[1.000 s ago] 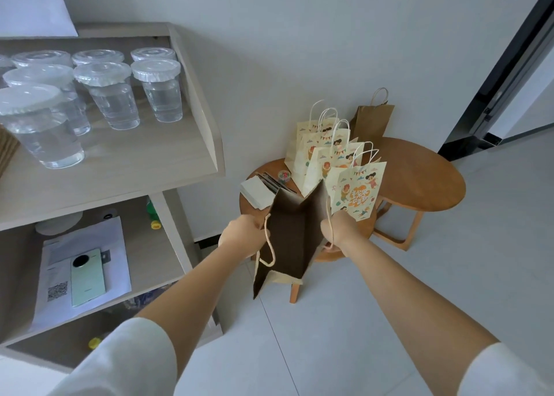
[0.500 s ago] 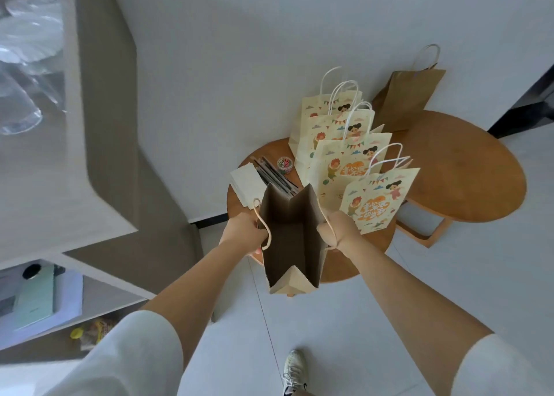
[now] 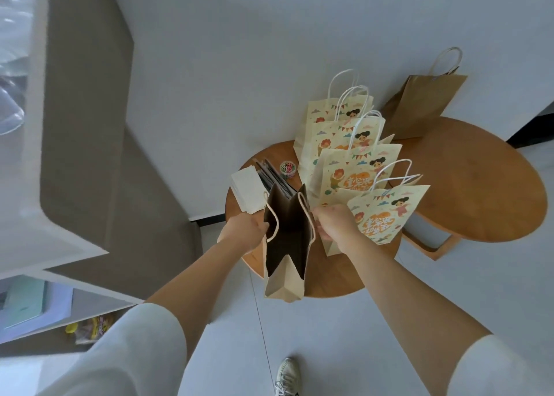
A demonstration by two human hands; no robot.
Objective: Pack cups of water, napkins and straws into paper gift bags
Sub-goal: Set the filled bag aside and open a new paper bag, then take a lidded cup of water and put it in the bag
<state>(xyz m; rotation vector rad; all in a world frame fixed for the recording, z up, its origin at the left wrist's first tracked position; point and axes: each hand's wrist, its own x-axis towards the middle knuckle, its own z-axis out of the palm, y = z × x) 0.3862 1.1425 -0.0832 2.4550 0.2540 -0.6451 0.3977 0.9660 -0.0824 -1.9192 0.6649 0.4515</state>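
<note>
Head view: The left hand (image 3: 245, 233) gripped the left rim of a paper bag (image 3: 284, 284), fingers curled over the edge. The right hand (image 3: 332, 227) pinched the opposite rim. The bag was held wide open, mouth toward the camera, above the near edge of a round table (image 3: 329, 278). On that table stood printed bags (image 3: 359, 170), with a napkin stack (image 3: 247, 185) just left of the open bag. Cups on the shelf (image 3: 75, 125) were too blurred to assess.

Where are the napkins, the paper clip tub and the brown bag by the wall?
napkins (image 3: 246, 189): head view, top sheet of the white stack.
paper clip tub (image 3: 288, 169): head view, its round top.
brown bag (image 3: 419, 104): head view, middle of its front face.
</note>
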